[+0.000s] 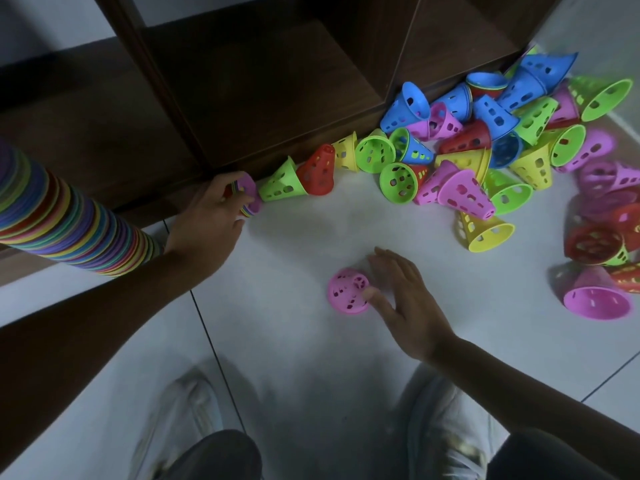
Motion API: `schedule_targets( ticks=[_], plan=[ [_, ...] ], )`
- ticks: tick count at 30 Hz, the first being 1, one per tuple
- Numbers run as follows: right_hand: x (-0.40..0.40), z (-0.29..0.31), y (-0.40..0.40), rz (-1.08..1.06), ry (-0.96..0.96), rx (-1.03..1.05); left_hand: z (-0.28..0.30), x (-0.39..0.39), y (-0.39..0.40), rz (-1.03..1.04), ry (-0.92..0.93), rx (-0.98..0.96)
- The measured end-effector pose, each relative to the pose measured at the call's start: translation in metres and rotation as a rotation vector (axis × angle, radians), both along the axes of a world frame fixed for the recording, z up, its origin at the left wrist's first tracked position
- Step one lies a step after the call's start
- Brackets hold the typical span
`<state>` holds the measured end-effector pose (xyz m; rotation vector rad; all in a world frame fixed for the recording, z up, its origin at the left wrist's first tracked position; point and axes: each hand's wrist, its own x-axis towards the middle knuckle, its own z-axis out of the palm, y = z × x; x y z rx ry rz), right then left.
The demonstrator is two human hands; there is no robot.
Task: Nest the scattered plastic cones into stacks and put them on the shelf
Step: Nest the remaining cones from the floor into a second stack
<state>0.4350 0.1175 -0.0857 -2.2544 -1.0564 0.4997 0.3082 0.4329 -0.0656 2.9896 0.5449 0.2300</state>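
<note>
A long multicoloured stack of nested cones [69,226] lies on its side from the left edge towards the shelf. My left hand [207,220] grips the stack near its far end, where a pink cone [248,188] sticks out past my fingers. A single pink cone [348,294] stands on the white floor in the middle. My right hand [405,299] lies beside it with straight fingers, the thumb touching its rim. Several loose cones [478,140] in blue, green, yellow, red and pink are heaped at the right against the shelf.
The dark wooden shelf [270,81] with open compartments fills the top of the view, its base on the floor. More pink and red cones [602,216] lie at the far right. My two shoes [446,424] are at the bottom edge.
</note>
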Motion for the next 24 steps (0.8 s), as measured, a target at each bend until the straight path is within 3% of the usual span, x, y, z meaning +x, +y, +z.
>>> schedule_targets(
  ticks=[4, 11, 16, 19, 24],
  plan=[
    [0.018, 0.005, 0.002, -0.083, -0.094, 0.001, -0.002, -0.002, 0.003, -0.045, 0.031, 0.038],
    [0.084, 0.019, -0.002, -0.248, -0.443, 0.013, 0.013, -0.007, 0.005, -0.094, 0.220, 0.154],
    [0.116, 0.023, -0.025, -0.423, -0.469, -0.112, 0.026, -0.004, 0.002, -0.162, 0.228, 0.144],
    [0.123, 0.019, -0.039, -0.451, -0.353, -0.211, 0.034, 0.003, -0.010, -0.228, 0.156, 0.050],
    [0.124, 0.017, -0.053, -0.403, -0.249, -0.230, 0.054, 0.018, -0.046, -0.051, -0.140, -0.365]
  ],
)
